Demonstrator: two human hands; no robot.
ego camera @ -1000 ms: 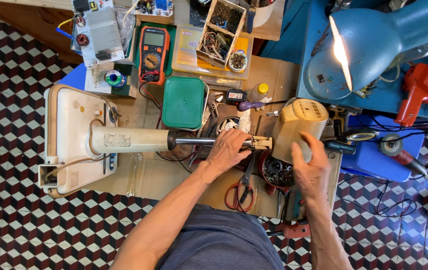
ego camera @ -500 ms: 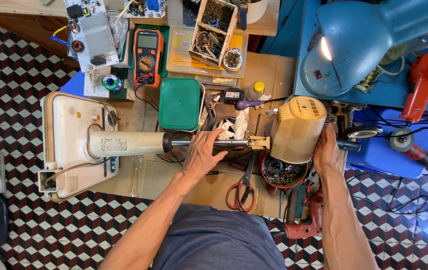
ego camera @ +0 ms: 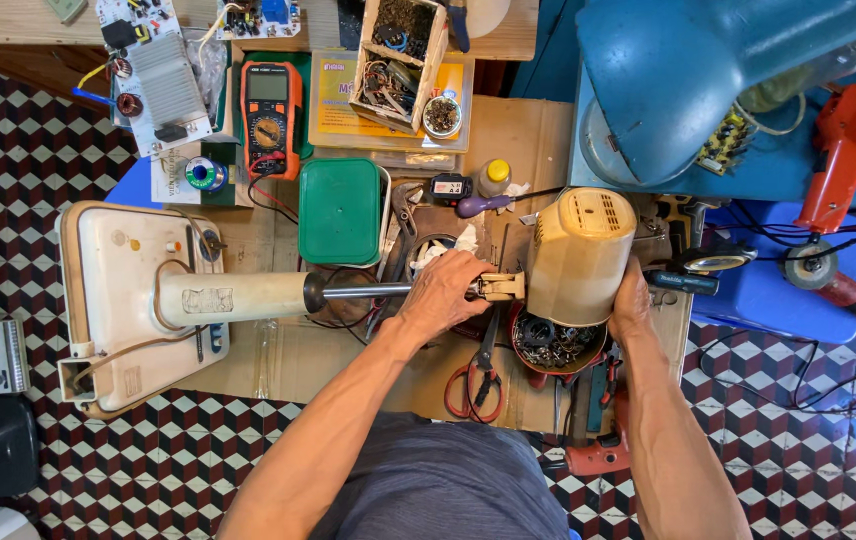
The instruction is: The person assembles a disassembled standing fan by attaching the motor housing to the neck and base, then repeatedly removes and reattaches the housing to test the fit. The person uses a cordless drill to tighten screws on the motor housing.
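Left hand wrapped over the metal pole of a dismantled pedestal fan, fingers closed around it just where the pole meets the cream neck bracket. Right hand cupped flat against the far side of the beige motor housing, fingers hidden behind it, so how firmly it grips cannot be told.

Step in hand, as judged: steadying the motor head at its joint with the pole, either seating it or working it loose; which of the two cannot be told. Any next move at that joint would call for the pole held from turning while the housing is moved, with both hands kept in line with the pole.

Orientation: fan lies on its side across the cardboard-covered bench. Long axis runs left to right in the head view, cream base at the left, beige column sleeve next, pole, then motor housing at the right. Housing's vented end cap faces away from the person, tilted slightly.

Around it: red-handled scissors near the left forearm, a bowl of small parts under the housing, green plastic box beyond the pole, orange multimeter, blue desk lamp overhead right.
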